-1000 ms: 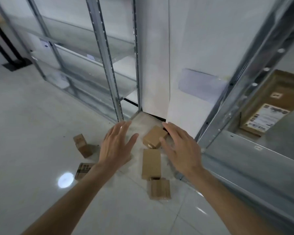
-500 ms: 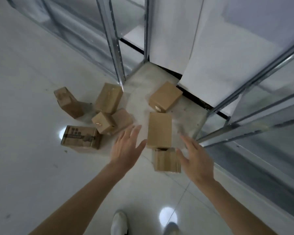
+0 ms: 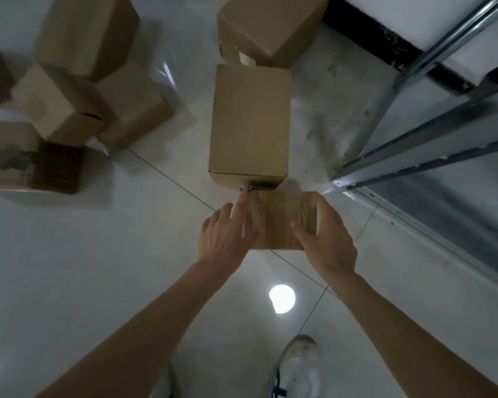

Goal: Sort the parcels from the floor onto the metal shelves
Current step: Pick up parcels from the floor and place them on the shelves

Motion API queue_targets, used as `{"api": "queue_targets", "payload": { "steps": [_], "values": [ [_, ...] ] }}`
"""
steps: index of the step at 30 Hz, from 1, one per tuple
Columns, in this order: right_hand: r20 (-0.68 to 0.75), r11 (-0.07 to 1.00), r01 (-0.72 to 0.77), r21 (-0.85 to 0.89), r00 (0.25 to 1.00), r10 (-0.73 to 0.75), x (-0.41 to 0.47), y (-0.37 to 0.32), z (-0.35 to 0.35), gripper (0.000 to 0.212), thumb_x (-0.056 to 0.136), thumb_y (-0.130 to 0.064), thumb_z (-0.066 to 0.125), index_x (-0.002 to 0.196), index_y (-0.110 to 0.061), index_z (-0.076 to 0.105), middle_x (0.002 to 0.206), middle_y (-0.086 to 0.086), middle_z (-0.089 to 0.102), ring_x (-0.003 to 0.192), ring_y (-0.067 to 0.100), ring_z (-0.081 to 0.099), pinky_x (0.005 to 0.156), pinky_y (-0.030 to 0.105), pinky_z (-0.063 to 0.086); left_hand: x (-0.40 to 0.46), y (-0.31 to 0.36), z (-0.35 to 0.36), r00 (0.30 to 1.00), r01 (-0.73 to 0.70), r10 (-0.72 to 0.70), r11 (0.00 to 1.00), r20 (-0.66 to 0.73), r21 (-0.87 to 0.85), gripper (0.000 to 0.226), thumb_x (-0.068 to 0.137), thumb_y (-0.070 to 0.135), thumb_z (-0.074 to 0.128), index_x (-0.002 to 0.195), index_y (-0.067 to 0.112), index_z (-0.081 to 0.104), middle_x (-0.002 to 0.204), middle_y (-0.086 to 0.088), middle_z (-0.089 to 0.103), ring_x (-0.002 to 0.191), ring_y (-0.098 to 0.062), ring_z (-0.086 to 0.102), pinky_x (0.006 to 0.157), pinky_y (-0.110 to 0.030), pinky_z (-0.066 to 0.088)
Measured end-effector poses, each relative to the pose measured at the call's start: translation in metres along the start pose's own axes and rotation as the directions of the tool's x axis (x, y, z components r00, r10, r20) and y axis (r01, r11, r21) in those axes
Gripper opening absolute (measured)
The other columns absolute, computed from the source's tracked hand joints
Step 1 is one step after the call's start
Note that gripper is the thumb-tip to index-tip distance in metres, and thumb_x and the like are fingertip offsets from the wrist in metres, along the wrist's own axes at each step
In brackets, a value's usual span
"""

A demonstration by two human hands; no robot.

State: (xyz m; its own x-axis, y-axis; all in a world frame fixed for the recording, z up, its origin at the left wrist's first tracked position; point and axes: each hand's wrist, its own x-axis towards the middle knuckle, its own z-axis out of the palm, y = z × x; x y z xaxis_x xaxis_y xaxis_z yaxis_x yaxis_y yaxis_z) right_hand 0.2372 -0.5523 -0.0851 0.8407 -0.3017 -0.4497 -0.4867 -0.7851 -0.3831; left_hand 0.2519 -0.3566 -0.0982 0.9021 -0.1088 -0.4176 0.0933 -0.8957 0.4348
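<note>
A small taped cardboard parcel [image 3: 282, 219] lies on the tiled floor just in front of me. My left hand [image 3: 230, 231] lies against its left side with fingers fairly straight and blurred. On the parcel's right side is my right hand [image 3: 325, 237], thumb on the top face and fingers stretched along the right edge. Touching the parcel's far end is a longer plain parcel [image 3: 250, 122], and another parcel [image 3: 270, 27] sits beyond that. The lower rails of the metal shelves [image 3: 414, 145] run along the right.
Several more parcels [image 3: 69, 101] lie heaped at the left, beside a printed box [image 3: 32, 156]. My white shoe [image 3: 299, 366] stands at the bottom, below a lamp reflection [image 3: 282, 298] on the glossy tiles. A dark skirting strip [image 3: 385, 38] runs at the top right.
My view has dropped close to the floor. Both hands have come down from mid-air onto the two sides of the small taped parcel.
</note>
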Motion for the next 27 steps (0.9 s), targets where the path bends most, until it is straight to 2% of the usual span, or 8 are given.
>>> {"api": "queue_targets", "payload": {
  "steps": [2,6,11,14,18,23,25,27],
  "values": [
    [0.037,0.999,-0.04,0.002,0.999,0.039,0.011,0.011,0.014,0.086,0.094,-0.06,0.064,0.163,-0.035,0.019,0.157,0.0,0.046,0.137,0.03,0.052,0.104,0.051,0.047,0.012,0.001,0.02,1.0,-0.015,0.015,1.0,-0.003,-0.018,0.084,0.096,0.049,0.06,0.158,0.03,0.008,0.132,-0.003,0.056,0.115,-0.027,0.059,0.097,-0.046,0.051],
    [0.046,0.999,-0.044,0.027,0.998,0.043,0.022,0.02,0.03,0.092,0.092,-0.06,0.067,0.163,-0.036,0.013,0.148,0.0,0.056,0.129,0.031,0.06,0.102,0.05,0.049,0.027,-0.003,0.039,0.995,-0.005,0.012,0.998,0.096,-0.07,0.101,0.091,0.051,0.068,0.157,0.037,-0.006,0.146,-0.009,0.044,0.112,-0.036,0.061,0.084,-0.054,0.057],
    [0.036,0.996,-0.039,0.083,0.999,0.036,0.015,0.013,0.022,0.099,0.091,-0.051,0.074,0.164,-0.038,0.009,0.151,0.002,0.055,0.133,0.031,0.058,0.106,0.051,0.048,0.021,0.004,0.033,0.997,-0.016,0.024,0.993,0.067,-0.113,0.109,0.086,0.036,0.079,0.16,0.038,-0.002,0.142,-0.01,0.044,0.108,-0.037,0.063,0.083,-0.046,0.056],
    [0.019,0.994,0.008,0.109,1.0,-0.01,-0.006,-0.003,-0.004,0.102,0.089,-0.048,0.077,0.163,-0.044,0.007,0.147,0.0,0.058,0.131,0.028,0.059,0.103,0.049,0.049,0.0,0.013,0.007,0.999,-0.024,0.029,0.988,0.028,-0.154,0.112,0.085,0.031,0.081,0.16,0.039,-0.002,0.142,-0.007,0.041,0.108,-0.035,0.062,0.085,-0.042,0.054],
    [0.01,0.992,0.069,0.109,0.997,-0.071,-0.043,-0.038,-0.058,0.1,0.088,-0.05,0.077,0.163,-0.046,0.012,0.147,-0.005,0.058,0.131,0.022,0.058,0.105,0.046,0.049,-0.036,0.031,-0.052,0.996,-0.08,0.07,0.978,-0.059,-0.193,0.111,0.082,0.029,0.084,0.161,0.033,0.006,0.143,-0.007,0.043,0.108,-0.034,0.064,0.085,-0.047,0.059],
    [-0.112,0.949,0.196,0.248,0.979,-0.173,-0.097,-0.107,-0.164,0.082,0.09,-0.053,0.074,0.158,-0.044,0.029,0.147,-0.014,0.056,0.132,0.011,0.055,0.108,0.042,0.047,-0.067,0.076,-0.17,0.964,-0.196,0.151,0.959,-0.218,-0.204,0.087,0.086,0.039,0.077,0.156,0.024,0.028,0.141,-0.005,0.044,0.106,-0.023,0.062,0.083,-0.039,0.061],
    [-0.184,0.918,0.239,0.317,0.965,-0.188,-0.116,-0.137,-0.216,0.065,0.09,-0.057,0.069,0.147,-0.049,0.039,0.136,-0.019,0.06,0.121,0.006,0.058,0.098,0.038,0.053,-0.076,0.101,-0.228,0.93,-0.263,0.182,0.937,-0.32,-0.23,0.057,0.092,0.042,0.067,0.141,0.024,0.044,0.133,-0.002,0.051,0.097,-0.014,0.061,0.077,-0.033,0.06],
    [-0.275,0.891,0.286,0.353,0.942,-0.193,-0.135,-0.169,-0.27,0.047,0.091,-0.059,0.067,0.131,-0.046,0.047,0.119,-0.023,0.063,0.104,0.002,0.062,0.083,0.031,0.054,-0.087,0.132,-0.292,0.885,-0.333,0.185,0.893,-0.428,-0.302,0.031,0.099,0.045,0.056,0.122,0.025,0.051,0.12,0.004,0.054,0.091,-0.004,0.057,0.077,-0.035,0.058]
  ]
}}
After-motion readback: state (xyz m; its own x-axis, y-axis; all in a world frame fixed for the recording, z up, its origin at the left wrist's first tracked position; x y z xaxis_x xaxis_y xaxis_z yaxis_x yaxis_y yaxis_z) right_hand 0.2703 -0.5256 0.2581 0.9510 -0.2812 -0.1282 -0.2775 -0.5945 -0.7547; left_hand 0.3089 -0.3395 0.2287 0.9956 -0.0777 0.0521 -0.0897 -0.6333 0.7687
